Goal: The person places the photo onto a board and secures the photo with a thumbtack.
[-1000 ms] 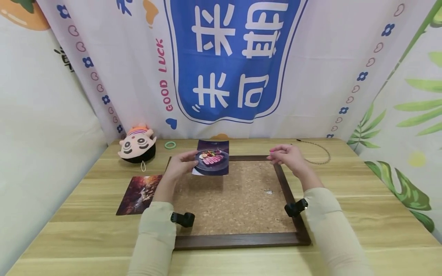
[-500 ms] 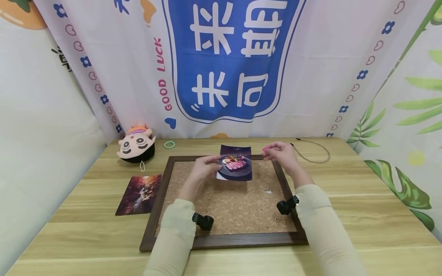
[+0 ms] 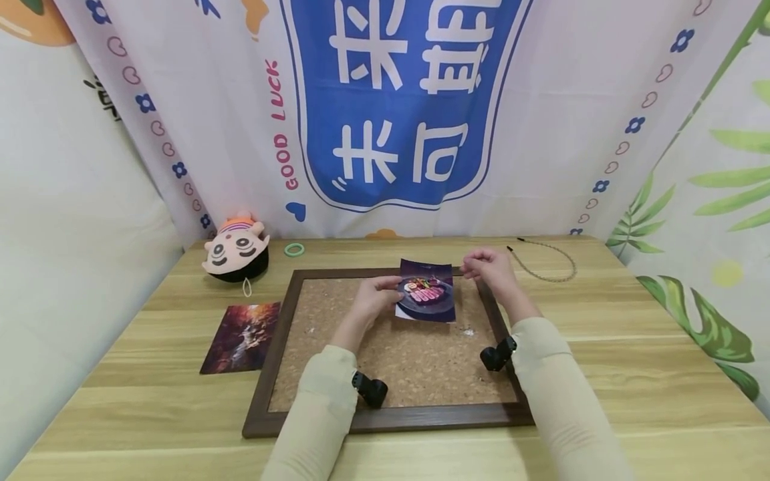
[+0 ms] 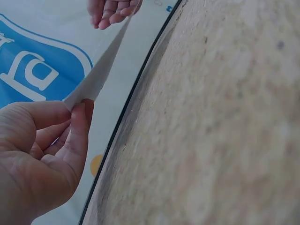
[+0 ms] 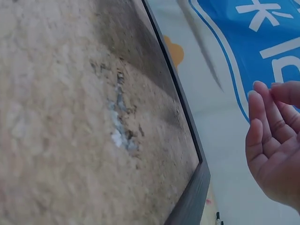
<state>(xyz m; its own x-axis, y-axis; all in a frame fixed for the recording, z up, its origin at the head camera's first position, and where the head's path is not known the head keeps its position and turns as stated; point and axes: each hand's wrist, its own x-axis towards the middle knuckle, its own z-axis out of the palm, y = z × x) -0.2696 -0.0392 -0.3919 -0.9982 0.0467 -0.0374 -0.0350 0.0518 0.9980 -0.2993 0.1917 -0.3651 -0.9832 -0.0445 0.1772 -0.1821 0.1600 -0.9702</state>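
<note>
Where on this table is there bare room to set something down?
Free: the tabletop between right sleeve, cord and right wall; also front left, nearer than the waterfall picture. Crowded: the corkboard's far side, with both hands and the food picture.

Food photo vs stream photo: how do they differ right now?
Support: the food photo is pinched by the left hand, above the corkboard; the stream photo lies flat on the table, left of the corkboard.
Image: the food photo shows a plated meal, the stream photo water amid reddish scenery.
Shared: both are dark-toned, four-sided prints.
</note>
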